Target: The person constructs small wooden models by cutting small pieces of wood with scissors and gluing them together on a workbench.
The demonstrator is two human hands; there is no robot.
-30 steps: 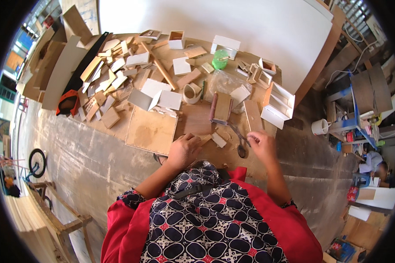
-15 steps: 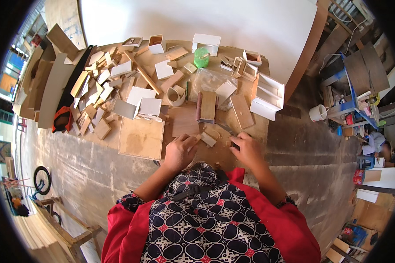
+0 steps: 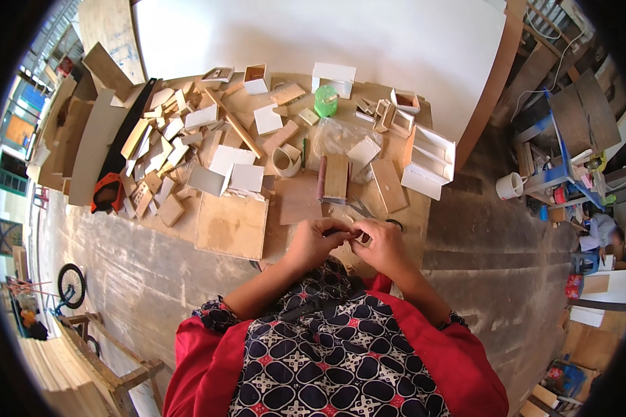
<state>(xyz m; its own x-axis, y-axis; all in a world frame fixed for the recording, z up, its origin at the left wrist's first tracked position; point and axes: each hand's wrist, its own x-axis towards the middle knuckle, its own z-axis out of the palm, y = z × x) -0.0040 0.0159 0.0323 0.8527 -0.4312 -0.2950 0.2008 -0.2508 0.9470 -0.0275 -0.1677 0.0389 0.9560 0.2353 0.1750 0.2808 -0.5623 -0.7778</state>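
My left hand (image 3: 313,243) and my right hand (image 3: 384,244) meet over the near edge of the worktable. Their thumbs and forefingers pinch together at something too small to make out. Just beyond the right hand lie what look like scissors (image 3: 361,208), with a dark loop handle (image 3: 394,224) showing past the fingers. A wooden block (image 3: 336,178) with a reddish-brown strip along its left side stands straight ahead of the hands. To its left is a flat brown sheet (image 3: 299,201), and a thin wooden board (image 3: 388,186) lies to its right.
Wood offcuts (image 3: 161,149) pile up on the left, near an orange-handled saw (image 3: 107,192). A plywood square (image 3: 231,226) sits at the near left edge. Further back are a green tub (image 3: 325,101), a roll of tape (image 3: 286,160) and a white compartment box (image 3: 428,160). Another person (image 3: 600,233) sits far right.
Both hands have come together, the right moving left away from the scissors, which now lie on the table. The view has shifted slightly.
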